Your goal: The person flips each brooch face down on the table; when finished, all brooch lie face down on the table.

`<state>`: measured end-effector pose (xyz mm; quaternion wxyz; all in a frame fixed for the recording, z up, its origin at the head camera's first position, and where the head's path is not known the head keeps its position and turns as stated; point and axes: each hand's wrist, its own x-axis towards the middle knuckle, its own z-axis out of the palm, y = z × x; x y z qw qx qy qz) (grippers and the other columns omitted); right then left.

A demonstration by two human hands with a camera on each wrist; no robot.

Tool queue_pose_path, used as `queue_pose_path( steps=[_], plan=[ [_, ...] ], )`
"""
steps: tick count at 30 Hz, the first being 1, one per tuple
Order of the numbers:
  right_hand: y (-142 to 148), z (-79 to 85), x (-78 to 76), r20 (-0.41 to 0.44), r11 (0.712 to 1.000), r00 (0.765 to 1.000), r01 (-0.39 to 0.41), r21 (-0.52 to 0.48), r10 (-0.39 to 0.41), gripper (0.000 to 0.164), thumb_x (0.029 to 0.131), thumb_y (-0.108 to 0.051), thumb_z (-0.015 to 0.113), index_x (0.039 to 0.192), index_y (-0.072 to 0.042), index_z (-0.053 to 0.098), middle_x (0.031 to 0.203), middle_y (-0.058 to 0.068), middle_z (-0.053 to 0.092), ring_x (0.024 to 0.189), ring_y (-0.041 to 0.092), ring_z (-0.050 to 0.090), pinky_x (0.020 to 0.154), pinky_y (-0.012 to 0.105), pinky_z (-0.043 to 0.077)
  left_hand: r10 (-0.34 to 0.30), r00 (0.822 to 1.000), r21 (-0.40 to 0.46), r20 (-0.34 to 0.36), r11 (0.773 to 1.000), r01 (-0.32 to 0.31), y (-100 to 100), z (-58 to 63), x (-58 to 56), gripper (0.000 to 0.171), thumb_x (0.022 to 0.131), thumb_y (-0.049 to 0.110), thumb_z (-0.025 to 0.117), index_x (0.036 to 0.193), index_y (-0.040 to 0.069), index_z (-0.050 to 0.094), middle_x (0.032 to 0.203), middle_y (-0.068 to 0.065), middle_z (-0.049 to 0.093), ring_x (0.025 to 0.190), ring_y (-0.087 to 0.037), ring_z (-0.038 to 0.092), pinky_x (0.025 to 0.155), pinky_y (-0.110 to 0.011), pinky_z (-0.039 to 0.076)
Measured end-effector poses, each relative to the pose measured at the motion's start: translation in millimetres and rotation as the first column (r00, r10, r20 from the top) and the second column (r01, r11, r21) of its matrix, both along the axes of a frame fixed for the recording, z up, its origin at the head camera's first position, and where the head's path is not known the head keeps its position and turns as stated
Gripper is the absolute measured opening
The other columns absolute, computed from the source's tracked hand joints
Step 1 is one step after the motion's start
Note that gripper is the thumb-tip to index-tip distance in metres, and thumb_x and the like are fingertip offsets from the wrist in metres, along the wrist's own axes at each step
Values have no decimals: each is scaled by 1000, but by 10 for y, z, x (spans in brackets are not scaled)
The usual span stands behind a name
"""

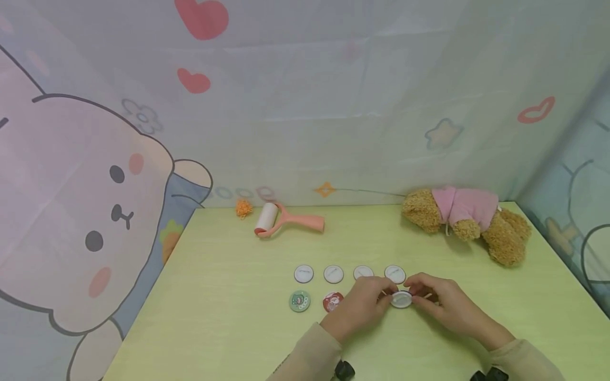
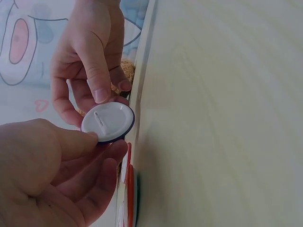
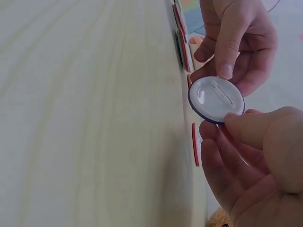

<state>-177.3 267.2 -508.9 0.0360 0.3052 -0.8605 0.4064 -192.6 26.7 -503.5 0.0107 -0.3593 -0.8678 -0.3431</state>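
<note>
Both hands pinch a round pin badge [image 1: 402, 299] by its edges, the left hand [image 1: 364, 307] on one side and the right hand [image 1: 445, 304] on the other. Its white back with a pin bar faces up in the left wrist view, and a dark blue rim shows around the badge [image 2: 111, 120]. In the right wrist view, thumbs press on the back of the badge [image 3: 216, 99] while fingers lie beneath, so its front is hidden. Close by on the table lie a green badge [image 1: 299, 301], picture up, and a red badge [image 1: 332, 301], partly covered by the left hand.
Behind the hands, several badges lie white side up in a row, among them a leftmost badge [image 1: 304, 274] and a rightmost badge [image 1: 395, 274]. Farther back on the table [image 1: 214, 296] are an orange tuft [image 1: 243, 208], a lint roller [image 1: 293, 220] and a teddy bear [image 1: 469, 217].
</note>
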Motion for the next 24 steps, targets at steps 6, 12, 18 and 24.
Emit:
queue_pose_path(
  steps=[6, 12, 18, 24],
  plan=[
    [4, -23, -7, -8, 1000, 1000, 12, -8, -12, 30, 95, 0, 75, 120, -16, 69, 100, -6, 74, 88, 3, 69, 67, 26, 59, 2, 999, -15, -46, 1000, -3, 3, 12, -4, 16, 99, 4, 71, 114, 8, 76, 107, 1, 76, 96, -1, 67, 84, -8, 49],
    [-2, -15, -12, -26, 1000, 999, 24, -12, -25, 31, 94, 1, 75, 119, -17, 70, 101, -7, 74, 88, 5, 70, 68, 26, 60, 6, 995, 13, -95, 1000, -5, 9, 12, -3, 23, 98, 1, 71, 121, 6, 74, 114, -5, 74, 99, -6, 68, 84, -7, 49],
    [3, -25, -11, -17, 999, 1000, 11, -31, -12, 31, 92, 1, 77, 121, -11, 71, 105, 1, 75, 87, 6, 71, 71, 27, 62, 15, 994, 41, -104, 999, -11, -12, -7, 10, 31, 93, -4, 74, 122, 5, 72, 117, -7, 70, 93, -6, 69, 80, -5, 49],
    [5, -18, 1, 14, 998, 1000, -27, -53, 27, 42, 85, 4, 83, 124, -7, 71, 111, 10, 72, 88, 11, 74, 72, 28, 63, -1, 999, 33, -51, 999, 3, -9, -17, 16, 33, 88, -5, 78, 120, 1, 73, 119, -8, 67, 89, -2, 67, 78, -4, 48]
  ],
)
